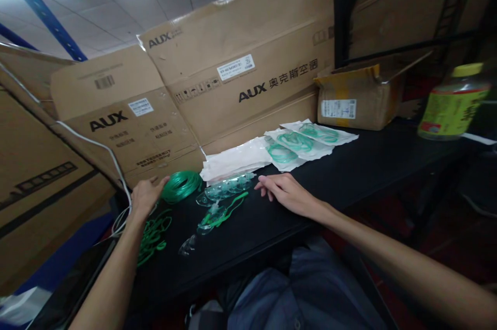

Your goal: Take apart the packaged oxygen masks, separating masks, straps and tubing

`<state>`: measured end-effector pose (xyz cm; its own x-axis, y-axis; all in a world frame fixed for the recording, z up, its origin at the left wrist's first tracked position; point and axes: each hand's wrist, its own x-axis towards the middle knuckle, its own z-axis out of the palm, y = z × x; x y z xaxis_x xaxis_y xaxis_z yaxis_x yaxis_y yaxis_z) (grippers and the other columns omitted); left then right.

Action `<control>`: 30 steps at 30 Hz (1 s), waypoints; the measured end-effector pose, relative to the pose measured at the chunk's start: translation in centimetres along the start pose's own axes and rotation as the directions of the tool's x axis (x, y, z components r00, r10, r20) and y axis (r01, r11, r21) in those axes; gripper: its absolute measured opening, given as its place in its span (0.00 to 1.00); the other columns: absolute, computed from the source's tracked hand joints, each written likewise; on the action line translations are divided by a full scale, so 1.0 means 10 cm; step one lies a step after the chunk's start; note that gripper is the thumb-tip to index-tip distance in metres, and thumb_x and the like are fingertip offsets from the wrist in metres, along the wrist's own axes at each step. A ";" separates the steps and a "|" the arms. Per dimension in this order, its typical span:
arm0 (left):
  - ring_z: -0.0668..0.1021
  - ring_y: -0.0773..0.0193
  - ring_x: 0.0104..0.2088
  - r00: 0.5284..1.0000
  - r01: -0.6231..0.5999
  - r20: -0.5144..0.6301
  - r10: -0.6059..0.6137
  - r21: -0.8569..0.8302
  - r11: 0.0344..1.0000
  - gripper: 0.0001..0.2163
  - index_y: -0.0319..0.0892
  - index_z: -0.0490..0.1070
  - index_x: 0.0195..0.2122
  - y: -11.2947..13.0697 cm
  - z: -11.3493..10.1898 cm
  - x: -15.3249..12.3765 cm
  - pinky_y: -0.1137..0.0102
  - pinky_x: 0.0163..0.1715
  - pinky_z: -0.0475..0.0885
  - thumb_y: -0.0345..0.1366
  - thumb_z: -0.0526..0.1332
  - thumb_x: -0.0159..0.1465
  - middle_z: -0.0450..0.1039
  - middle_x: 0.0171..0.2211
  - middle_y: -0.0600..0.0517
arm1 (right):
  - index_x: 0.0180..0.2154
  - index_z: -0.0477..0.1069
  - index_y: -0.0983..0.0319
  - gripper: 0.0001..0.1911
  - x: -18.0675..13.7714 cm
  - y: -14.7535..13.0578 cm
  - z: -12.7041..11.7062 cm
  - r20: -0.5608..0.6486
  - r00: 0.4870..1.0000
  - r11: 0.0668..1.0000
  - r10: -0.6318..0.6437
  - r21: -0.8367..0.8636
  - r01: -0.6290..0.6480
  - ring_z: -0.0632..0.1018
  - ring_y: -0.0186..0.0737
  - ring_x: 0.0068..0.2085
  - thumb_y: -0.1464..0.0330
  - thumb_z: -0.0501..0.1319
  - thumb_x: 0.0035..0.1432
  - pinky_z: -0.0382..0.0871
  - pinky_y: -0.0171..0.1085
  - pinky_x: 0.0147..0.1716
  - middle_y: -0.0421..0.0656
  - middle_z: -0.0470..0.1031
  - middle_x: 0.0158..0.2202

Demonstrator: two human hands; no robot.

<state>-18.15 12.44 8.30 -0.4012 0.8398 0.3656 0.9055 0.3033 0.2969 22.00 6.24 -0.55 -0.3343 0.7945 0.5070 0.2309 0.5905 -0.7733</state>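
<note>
My left hand [146,196] is at the left end of the black table, its fingertips at the near edge of a coil of green tubing [181,186]. Its fingers are apart; whether they touch the coil I cannot tell. Below that wrist lies a tangle of green elastic straps [153,237]. Over the table's middle, my right hand [287,192] is loosely bent with nothing visible in it. Left of its fingertips is a row of clear plastic masks [230,186]. Closer to me lies one clear mask [207,222] with a green strap [233,209]. Small clear pieces [188,245] rest nearby.
Flat white pouches [235,158] lie behind the masks, beside several packets [297,142] holding green tubing. Large cardboard sheets [248,71] stand along the back. An open carton [355,97] and a yellow-capped bottle [452,104] are at right. A white cable [112,156] hangs at left.
</note>
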 end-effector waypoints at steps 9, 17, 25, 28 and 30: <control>0.82 0.44 0.44 0.868 -0.308 0.406 0.285 -0.009 0.951 0.28 0.50 0.83 0.38 0.42 -0.23 -1.21 0.64 0.40 0.70 0.63 0.51 0.64 0.84 0.38 0.49 | 0.32 0.79 0.64 0.26 -0.01 -0.03 0.03 0.051 0.996 0.993 -0.078 -0.087 0.082 0.78 0.37 0.30 0.56 0.51 0.72 0.68 0.34 0.35 0.43 0.79 0.28; 0.82 0.46 0.46 0.802 -0.398 0.447 0.395 -0.093 0.913 0.23 0.48 0.81 0.42 0.63 -0.07 -1.56 0.61 0.46 0.71 0.58 0.55 0.65 0.83 0.43 0.47 | 0.30 0.77 0.64 0.24 -0.02 -0.02 0.03 0.079 0.987 0.971 -0.138 -0.183 0.151 0.78 0.38 0.31 0.60 0.51 0.73 0.69 0.36 0.36 0.43 0.78 0.28; 0.81 0.54 0.44 0.767 -0.524 0.173 0.618 -0.389 0.758 0.12 0.47 0.74 0.46 0.86 0.09 -1.80 0.63 0.47 0.74 0.44 0.66 0.63 0.81 0.43 0.51 | 0.55 0.75 0.59 0.16 0.00 -0.12 0.20 0.100 0.930 0.912 -0.354 -0.183 0.367 0.77 0.44 0.53 0.65 0.58 0.69 0.71 0.42 0.53 0.48 0.77 0.51; 0.80 0.56 0.47 0.735 -0.588 0.016 0.678 -0.483 0.649 0.12 0.48 0.74 0.49 0.94 0.20 -1.83 0.63 0.50 0.73 0.40 0.64 0.66 0.80 0.48 0.51 | 0.63 0.67 0.57 0.23 0.04 -0.10 0.31 0.171 0.922 0.920 -0.349 -0.127 0.371 0.74 0.45 0.60 0.65 0.60 0.68 0.69 0.44 0.59 0.49 0.73 0.59; 0.80 0.58 0.48 0.747 -0.564 -0.043 0.663 -0.570 0.598 0.12 0.48 0.73 0.51 0.96 0.30 -1.84 0.64 0.50 0.74 0.38 0.64 0.66 0.79 0.50 0.52 | 0.64 0.66 0.57 0.24 0.06 -0.07 0.35 0.167 0.932 0.937 -0.322 -0.088 0.339 0.73 0.45 0.61 0.65 0.61 0.68 0.67 0.45 0.61 0.49 0.73 0.61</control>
<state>-1.65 1.29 1.80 0.2947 0.8094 0.5079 0.6890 -0.5483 0.4740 18.50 5.81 -1.07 -0.5385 0.5269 0.6576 0.1834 0.8350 -0.5188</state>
